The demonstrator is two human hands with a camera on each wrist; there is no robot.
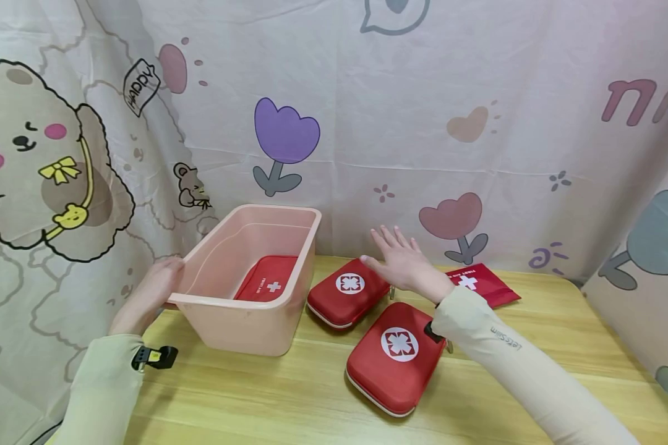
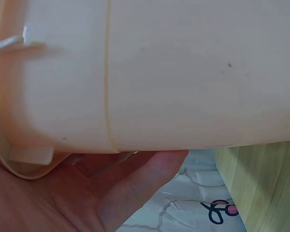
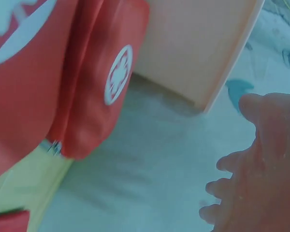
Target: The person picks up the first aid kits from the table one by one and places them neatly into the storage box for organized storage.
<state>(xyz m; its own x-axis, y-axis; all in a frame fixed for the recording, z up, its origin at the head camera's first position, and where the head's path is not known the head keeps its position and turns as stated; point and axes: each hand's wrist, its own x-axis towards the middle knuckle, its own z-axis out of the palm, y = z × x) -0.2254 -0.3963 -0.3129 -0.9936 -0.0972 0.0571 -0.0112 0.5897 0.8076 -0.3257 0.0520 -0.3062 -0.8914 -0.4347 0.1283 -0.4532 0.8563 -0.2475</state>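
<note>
My left hand (image 1: 154,285) grips a pale pink plastic bin (image 1: 239,324) by its near left rim corner. In the left wrist view, the rim lies against the palm and part of the fingers is hidden behind the wall. A red first aid pouch (image 1: 268,278) with a white cross lies inside. My right hand (image 1: 403,259) is raised with fingers spread, empty, just past a small red first aid case (image 1: 342,296). A larger red first aid case (image 1: 403,352) lies nearer, below the right wrist. Both cases bear a round white emblem.
A flat red first aid packet (image 1: 485,285) lies behind the right forearm, partly covered by it. The wooden table (image 1: 289,395) ends at a printed curtain (image 1: 356,123) at the back and sides.
</note>
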